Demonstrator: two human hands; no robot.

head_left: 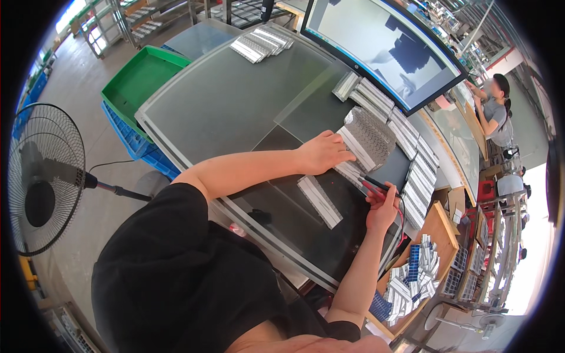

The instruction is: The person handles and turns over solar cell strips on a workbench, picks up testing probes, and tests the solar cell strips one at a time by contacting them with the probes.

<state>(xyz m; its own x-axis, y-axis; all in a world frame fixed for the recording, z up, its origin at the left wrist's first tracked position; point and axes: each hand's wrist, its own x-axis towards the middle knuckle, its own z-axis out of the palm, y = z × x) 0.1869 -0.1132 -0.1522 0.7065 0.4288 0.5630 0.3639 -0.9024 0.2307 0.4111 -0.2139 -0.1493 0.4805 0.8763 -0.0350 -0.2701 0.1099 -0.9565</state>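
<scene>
My left hand (322, 154) reaches across the dark glass tabletop (218, 112), its fingers bent together at the end of a white-and-silver strip (351, 173). Just beyond it lies a fanned stack of silvery patterned strips (369, 138). My right hand (382, 207) is closed around a pair of pen-like test probes (373, 183), one black and one red, with leads trailing down past the wrist. The probe tips point at the strip by my left fingers. A separate strip (319, 202) lies nearer to me. My left fingertips are partly hidden.
Rows of strips (421, 170) line the right edge, and another pile (262, 43) sits far left. A monitor (385, 50) stands behind. A wooden box (445, 232) of strips is at right, a green bin (126, 79) and fan (47, 176) at left. A person (497, 112) sits far right.
</scene>
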